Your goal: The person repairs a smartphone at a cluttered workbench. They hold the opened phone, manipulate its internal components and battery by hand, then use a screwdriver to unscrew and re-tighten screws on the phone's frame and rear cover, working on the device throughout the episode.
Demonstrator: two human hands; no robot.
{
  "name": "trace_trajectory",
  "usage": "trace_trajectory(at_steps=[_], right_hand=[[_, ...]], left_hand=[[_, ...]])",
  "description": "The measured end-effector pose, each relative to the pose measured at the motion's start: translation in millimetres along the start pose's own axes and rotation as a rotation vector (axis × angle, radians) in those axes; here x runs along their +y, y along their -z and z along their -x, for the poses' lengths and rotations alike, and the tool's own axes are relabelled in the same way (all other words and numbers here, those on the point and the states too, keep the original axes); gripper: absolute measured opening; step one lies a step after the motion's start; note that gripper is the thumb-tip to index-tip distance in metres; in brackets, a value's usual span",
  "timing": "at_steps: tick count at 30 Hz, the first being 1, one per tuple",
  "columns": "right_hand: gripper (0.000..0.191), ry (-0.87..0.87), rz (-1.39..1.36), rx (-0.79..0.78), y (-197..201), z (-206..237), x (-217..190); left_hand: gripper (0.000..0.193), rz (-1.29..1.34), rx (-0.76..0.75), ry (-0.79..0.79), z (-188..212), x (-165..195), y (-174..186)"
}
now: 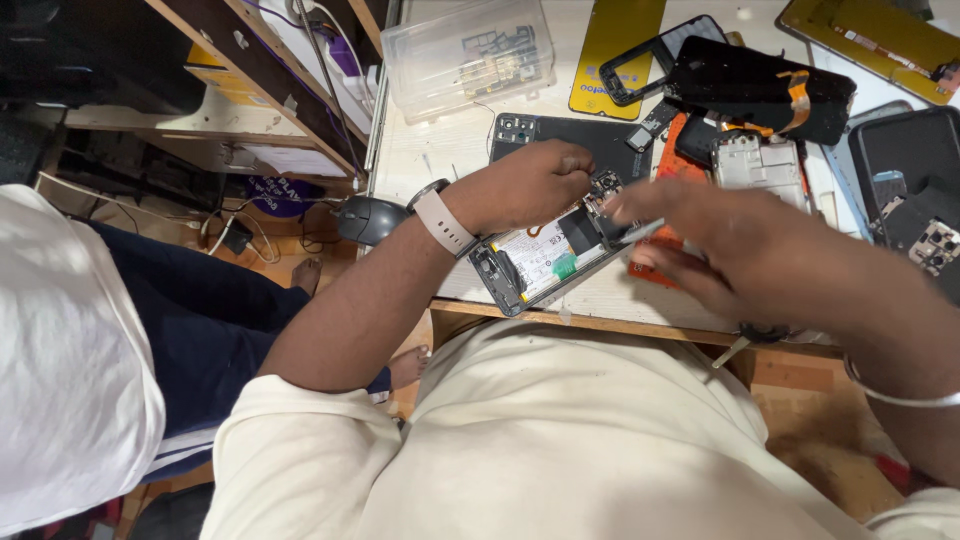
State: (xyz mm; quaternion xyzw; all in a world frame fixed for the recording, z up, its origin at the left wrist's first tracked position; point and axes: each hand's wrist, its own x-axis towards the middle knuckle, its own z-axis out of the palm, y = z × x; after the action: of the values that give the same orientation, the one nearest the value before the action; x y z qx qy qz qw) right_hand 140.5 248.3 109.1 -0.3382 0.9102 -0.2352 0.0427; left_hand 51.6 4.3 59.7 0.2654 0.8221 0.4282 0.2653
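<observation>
An opened phone with its battery and circuit board showing lies tilted at the near edge of the white bench. My left hand, with a pale watch on the wrist, rests on the phone's upper end, fingers curled down onto the board. My right hand hovers just right of the phone, blurred, and grips a thin silver tool whose tip points at the board. A dark back cover lies flat behind my left hand.
A clear plastic parts box stands at the back, with yellow phone cases, a black frame, a bare metal chassis and more phones on the right. A mouse sits at the bench's left edge. Another person in white sits left.
</observation>
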Motion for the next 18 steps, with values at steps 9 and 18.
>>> trace_trajectory(at_steps=[9,18], right_hand=[[0.051,0.043,-0.168,0.075,-15,10,3],[0.029,-0.208,0.062,-0.083,-20,5,-8]], left_hand=[[0.023,-0.025,0.024,-0.057,0,-1,-1],[0.024,-0.025,0.009,-0.015,2,0,-2]])
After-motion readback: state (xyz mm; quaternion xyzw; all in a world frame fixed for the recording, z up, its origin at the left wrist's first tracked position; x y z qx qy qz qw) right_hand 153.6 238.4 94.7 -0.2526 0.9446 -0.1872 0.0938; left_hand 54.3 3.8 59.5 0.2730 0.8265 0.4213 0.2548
